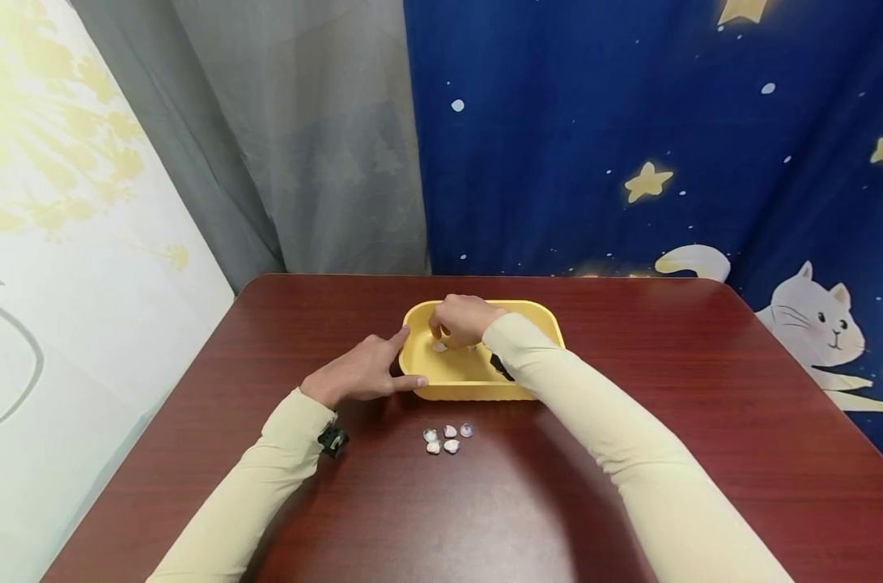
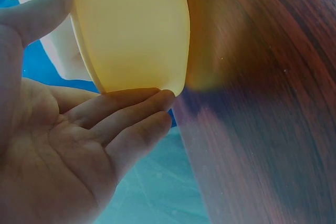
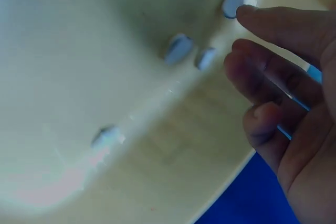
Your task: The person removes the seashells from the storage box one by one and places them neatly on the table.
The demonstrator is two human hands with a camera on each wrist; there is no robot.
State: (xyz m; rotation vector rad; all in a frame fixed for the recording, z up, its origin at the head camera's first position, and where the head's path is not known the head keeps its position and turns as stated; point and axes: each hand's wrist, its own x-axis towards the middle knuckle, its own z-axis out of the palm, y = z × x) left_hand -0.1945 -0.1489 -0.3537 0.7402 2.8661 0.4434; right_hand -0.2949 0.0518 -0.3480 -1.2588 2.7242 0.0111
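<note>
A yellow plastic tray (image 1: 485, 391) sits on the table with several small whitish shells (image 3: 179, 49) on its floor. My left hand (image 1: 364, 370) touches the tray's left end, its fingers fairly straight along the outer wall and its thumb by the front left corner. Inside the tray, my right hand (image 1: 464, 319) reaches down with loosely bent fingers. In the right wrist view its uppermost fingertip overlaps one shell (image 3: 233, 3) near the wall, and no shell shows between the fingers. Part of the tray's right side is hidden behind the right forearm.
Several more small shells (image 1: 452, 446) lie in a loose cluster on the dark red-brown table (image 1: 652, 356), in front of the tray. Behind the table hang a grey curtain (image 1: 324, 146) and a blue one (image 1: 543, 162) with stars. A white patterned panel (image 1: 70, 267) stands at the left.
</note>
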